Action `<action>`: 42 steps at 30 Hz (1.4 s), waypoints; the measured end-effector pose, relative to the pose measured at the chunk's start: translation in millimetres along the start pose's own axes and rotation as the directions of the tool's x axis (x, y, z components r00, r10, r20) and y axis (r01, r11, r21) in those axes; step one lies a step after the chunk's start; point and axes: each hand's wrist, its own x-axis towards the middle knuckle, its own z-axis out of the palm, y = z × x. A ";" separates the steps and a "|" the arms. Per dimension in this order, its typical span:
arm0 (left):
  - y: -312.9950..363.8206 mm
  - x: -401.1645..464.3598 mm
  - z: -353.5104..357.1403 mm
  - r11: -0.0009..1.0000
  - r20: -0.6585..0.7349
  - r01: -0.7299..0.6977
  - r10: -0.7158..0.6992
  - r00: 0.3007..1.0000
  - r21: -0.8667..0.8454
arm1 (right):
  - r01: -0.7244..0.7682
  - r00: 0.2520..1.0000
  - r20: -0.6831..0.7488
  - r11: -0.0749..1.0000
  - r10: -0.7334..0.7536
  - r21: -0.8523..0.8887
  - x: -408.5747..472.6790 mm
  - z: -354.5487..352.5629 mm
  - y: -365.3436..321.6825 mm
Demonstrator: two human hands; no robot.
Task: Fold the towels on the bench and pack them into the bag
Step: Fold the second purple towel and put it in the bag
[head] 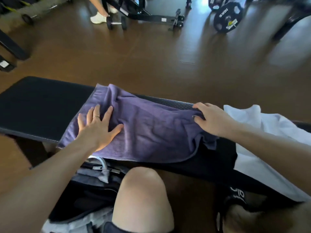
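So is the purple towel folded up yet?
Not yet. The purple towel lies spread and wrinkled across the bench.

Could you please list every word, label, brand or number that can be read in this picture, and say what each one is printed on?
"10KG", in white and blurred, so only likely: on the black weight plate leaning at the back right.
Yellow label on the same plate: too blurred to read.
"alo", white letters seen sideways and partly cut off, so uncertain: on the black garment at the lower right.
White sticker on the machine base: too small to read.
White label at the far left: unreadable.
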 end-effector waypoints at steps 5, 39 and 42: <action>87.4 -34.7 -32.2 0.883 -0.226 -0.398 0.346 0.911 -0.249 | -0.086 0.996 0.007 0.982 0.086 0.169 -20.9 -7.1 7.8; 177.4 -70.1 -57.2 0.734 0.179 -0.540 0.646 0.742 -0.412 | -0.133 0.947 -0.215 0.898 0.240 0.419 -28.1 -52.0 25.1; 183.6 -57.8 -51.2 0.722 0.058 -0.520 0.607 0.792 -0.456 | -0.274 0.962 0.019 0.955 0.274 0.112 -32.5 -40.8 34.0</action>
